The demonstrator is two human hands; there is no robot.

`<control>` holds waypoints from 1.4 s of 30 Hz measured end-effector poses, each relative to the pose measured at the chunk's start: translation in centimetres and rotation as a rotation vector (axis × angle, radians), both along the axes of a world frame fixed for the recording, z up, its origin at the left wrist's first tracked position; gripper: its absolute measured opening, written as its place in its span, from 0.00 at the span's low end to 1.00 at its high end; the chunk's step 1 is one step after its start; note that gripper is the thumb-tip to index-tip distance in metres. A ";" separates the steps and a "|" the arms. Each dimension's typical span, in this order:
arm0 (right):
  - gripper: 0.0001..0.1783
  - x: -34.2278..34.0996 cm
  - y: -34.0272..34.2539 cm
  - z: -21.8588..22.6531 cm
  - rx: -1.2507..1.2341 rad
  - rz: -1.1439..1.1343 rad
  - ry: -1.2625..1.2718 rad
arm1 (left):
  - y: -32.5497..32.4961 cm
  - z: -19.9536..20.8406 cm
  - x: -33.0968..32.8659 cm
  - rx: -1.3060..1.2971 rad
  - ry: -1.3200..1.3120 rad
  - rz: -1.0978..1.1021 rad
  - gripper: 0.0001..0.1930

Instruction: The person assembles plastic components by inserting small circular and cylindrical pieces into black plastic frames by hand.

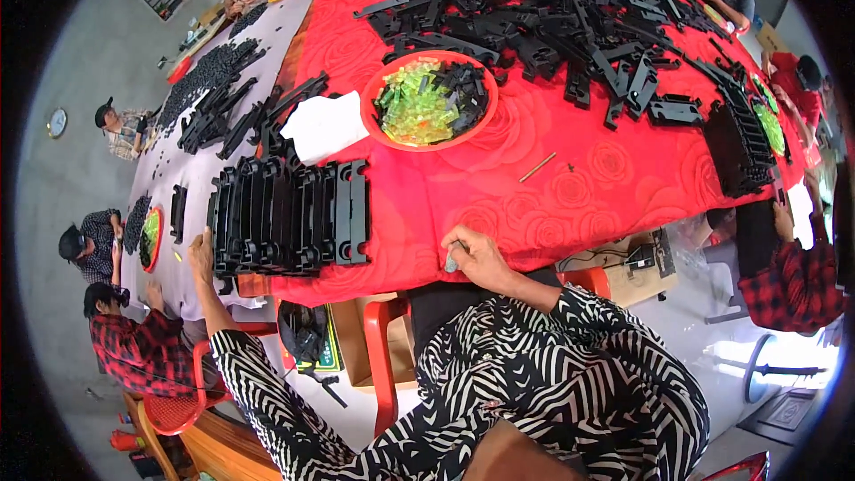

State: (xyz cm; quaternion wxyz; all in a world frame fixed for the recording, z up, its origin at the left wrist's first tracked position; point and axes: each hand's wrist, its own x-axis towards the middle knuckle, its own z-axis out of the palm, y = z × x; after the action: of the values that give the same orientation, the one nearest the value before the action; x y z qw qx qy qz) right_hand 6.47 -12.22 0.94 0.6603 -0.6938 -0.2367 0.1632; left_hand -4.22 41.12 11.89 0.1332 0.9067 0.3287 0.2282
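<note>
A row of long black plastic parts stands on edge, packed side by side, at the near left of the red-covered table. My left hand is at the row's left end, fingers stretched upward and touching the outermost part. On the cloth near the front edge, my right hand is closed around a small grey-green thing, mostly hidden by the fingers. Beyond the hands, an orange-rimmed bowl holds yellow-green translucent pieces and small black pieces. A white sheet lies beside the bowl.
A large heap of black parts covers the far table. Another upright row stands at the right. A thin brown stick lies on the red cloth. Several people work around the tables. A red chair stands below the edge.
</note>
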 end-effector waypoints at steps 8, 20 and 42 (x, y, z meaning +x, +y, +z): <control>0.04 -0.6 0.4 0.9 0.006 0.026 -0.032 | 9.8 -3.5 -3.9 0.154 0.247 0.032 0.26; 0.05 -0.2 -0.2 1.0 -0.011 -0.009 -0.047 | 7.1 -5.4 -3.9 -0.219 -0.054 0.143 0.16; 0.11 24.8 -10.5 4.1 -0.443 -0.773 -0.651 | -11.9 4.0 -4.0 0.477 -0.767 0.331 0.09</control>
State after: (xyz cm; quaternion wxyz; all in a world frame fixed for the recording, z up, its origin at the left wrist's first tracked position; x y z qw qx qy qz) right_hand 31.31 -22.75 4.99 0.4032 -0.8671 -0.1170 -0.2682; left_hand -8.20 29.20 15.87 -0.0050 0.6979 0.3340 0.6335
